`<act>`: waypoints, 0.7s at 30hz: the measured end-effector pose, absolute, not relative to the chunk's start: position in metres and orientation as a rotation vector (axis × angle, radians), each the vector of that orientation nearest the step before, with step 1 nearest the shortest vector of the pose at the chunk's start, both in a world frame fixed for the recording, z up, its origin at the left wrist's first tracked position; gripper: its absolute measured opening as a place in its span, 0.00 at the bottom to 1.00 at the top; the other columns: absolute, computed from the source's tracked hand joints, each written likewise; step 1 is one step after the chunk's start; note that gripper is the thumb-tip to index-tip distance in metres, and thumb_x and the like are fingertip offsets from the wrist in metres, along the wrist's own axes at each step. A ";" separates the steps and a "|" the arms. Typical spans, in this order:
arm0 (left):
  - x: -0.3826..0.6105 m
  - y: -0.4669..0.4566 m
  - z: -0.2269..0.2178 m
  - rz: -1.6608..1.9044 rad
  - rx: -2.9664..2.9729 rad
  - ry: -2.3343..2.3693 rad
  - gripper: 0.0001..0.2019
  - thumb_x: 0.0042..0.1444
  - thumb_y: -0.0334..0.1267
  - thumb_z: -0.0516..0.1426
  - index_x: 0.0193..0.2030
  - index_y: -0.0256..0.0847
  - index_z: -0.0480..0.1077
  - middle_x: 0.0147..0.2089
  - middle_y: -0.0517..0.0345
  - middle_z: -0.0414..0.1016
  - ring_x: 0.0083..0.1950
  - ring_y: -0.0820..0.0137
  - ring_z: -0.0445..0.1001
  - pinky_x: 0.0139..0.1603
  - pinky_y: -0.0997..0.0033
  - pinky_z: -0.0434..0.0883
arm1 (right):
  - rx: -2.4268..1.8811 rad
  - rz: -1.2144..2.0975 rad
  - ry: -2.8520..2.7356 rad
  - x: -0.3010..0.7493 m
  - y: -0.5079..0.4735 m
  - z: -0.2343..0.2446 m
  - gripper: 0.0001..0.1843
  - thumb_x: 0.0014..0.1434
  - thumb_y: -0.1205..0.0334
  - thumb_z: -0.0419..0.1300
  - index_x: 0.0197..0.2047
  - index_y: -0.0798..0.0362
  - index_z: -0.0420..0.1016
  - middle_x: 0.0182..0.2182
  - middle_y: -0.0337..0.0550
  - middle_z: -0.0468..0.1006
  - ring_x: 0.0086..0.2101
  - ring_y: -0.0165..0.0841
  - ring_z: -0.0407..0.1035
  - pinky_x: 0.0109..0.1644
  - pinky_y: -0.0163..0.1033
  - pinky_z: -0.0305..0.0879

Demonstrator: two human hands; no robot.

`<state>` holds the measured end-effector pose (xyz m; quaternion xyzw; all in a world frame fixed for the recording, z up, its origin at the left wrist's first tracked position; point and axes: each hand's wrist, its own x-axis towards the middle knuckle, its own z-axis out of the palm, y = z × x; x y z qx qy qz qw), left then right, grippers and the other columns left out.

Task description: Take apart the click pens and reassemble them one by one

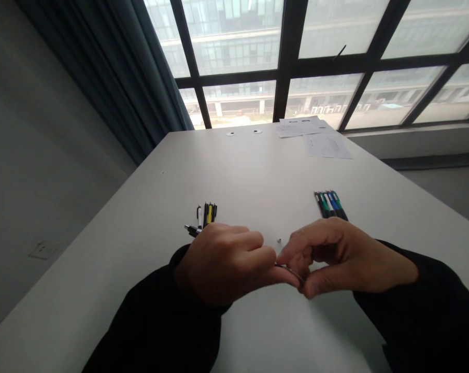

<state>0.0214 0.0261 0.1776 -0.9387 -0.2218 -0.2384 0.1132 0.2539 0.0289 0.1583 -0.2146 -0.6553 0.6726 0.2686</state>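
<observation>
While I watch from the head camera, the left hand (222,264) and right hand (346,256) meet low over the bench (257,171), their fingertips almost touching. Between them lies a metal rod (289,270), thin and smooth with a dull shine, possibly a pen refill, though I cannot be sure from this view. Its long axis runs roughly side to side, sloping down toward the right. The left fingers (250,243) are curled tightly, with the rod's left end emerging from their grip. The right thumb and forefinger pinch its other end, so both hands appear to grasp it, and neither is released. The exposed stretch sits nearer the right fingers (300,243). Just ahead of the fingers, a tiny silver bit (279,241) rests on the white bench, apart from both hands. Ahead and left of the fingers, a bunch of pens (206,215) shows black, white and yellow plastic, some splayed. Ahead and right, a row of pens (330,204) shows green, blue and white barrels. Far beyond the fingers, papers (315,135) lie at the bench's end.
</observation>
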 end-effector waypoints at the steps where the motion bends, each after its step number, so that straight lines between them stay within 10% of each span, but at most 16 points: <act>1: 0.021 0.026 0.178 -0.696 -2.759 -0.647 0.25 0.63 0.54 0.54 0.20 0.40 0.63 0.18 0.65 0.60 0.20 0.75 0.59 0.21 0.69 0.52 | -0.568 1.795 -1.791 0.254 0.029 0.158 0.19 0.50 0.74 0.71 0.47 0.58 0.79 0.32 0.42 0.82 0.32 0.29 0.77 0.40 0.34 0.76; 21: 0.021 0.032 0.170 -0.654 -2.777 -0.669 0.28 0.61 0.58 0.53 0.18 0.39 0.64 0.17 0.64 0.61 0.19 0.76 0.59 0.21 0.70 0.50 | -0.722 1.449 -2.194 0.255 0.027 0.167 0.11 0.55 0.62 0.68 0.38 0.56 0.72 0.28 0.40 0.78 0.29 0.27 0.72 0.35 0.33 0.70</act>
